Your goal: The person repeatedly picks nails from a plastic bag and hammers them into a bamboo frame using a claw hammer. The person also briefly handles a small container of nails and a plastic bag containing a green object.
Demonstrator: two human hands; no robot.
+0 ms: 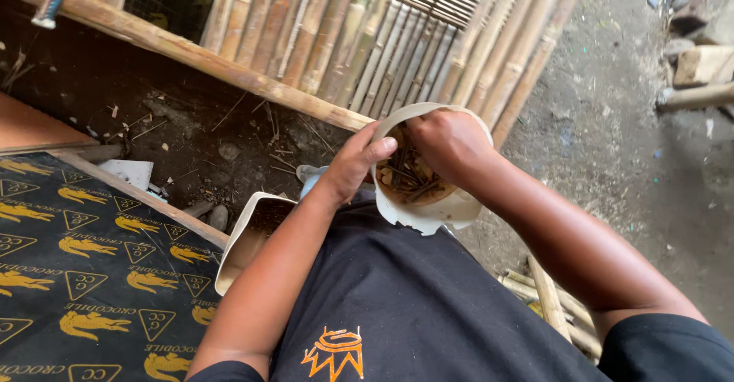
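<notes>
Right hand: right hand is seen at upper centre of the frame, wrist bent downward, fingers plunged into a cut white container; whether they are pinched on anything cannot be told, since the fingertips are hidden.
Left hand: left hand is curled against the container's left rim, thumb laid over the edge, fingers wrapped round the outside.
Arms: both forearms are raised from the bottom of the frame and brought together at the container, elbows held wide.
Container: it is held centre frame above a black shirt, tilted open toward the camera; rusty nails are seen inside.
Second container: another cut white container is set left of centre, just beside the left forearm.
Surroundings: a bamboo panel is laid across the top; a black printed sheet fills the lower left.
</notes>
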